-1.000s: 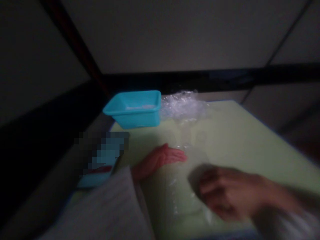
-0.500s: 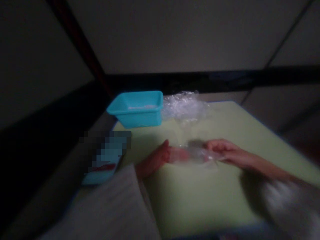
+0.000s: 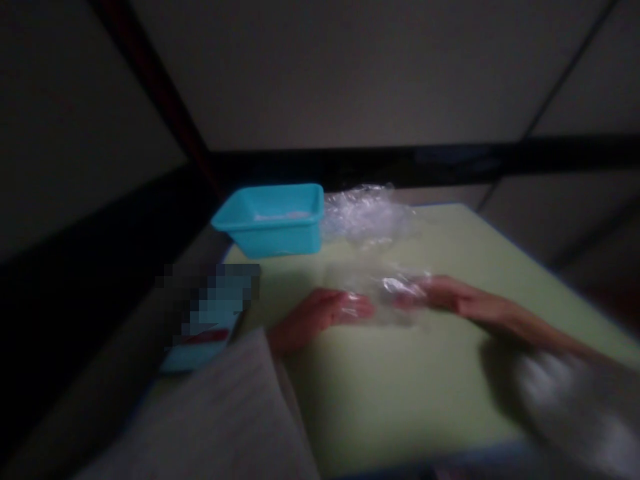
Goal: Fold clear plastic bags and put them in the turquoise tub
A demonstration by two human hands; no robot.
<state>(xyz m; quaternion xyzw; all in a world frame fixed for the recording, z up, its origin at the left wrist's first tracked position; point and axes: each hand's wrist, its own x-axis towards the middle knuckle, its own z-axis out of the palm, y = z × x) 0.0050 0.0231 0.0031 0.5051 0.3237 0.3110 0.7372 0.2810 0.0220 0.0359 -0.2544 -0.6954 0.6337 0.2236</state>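
Note:
A clear, crinkled plastic bag (image 3: 385,310) is stretched between my two hands just above the yellow-green table. My left hand (image 3: 325,310) grips its left side, and the fingers show blurred through the film. On the right side, my right hand (image 3: 445,293) has its fingers closed on the bag, partly covered by the shiny plastic. Whether anything lies inside the bag is too blurred to tell.
A turquoise basin (image 3: 280,237) with something pale inside stands at the table's back left. Beside it lies a heap of clear plastic (image 3: 367,213). A flat light-blue object (image 3: 190,359), partly pixelated, with a red thing on it, lies at the left edge of the table (image 3: 390,400).
The bag has been turned and spread, bunching higher between the hands. My left fingers now reach further right under the film, and my right fingers extend left into it.

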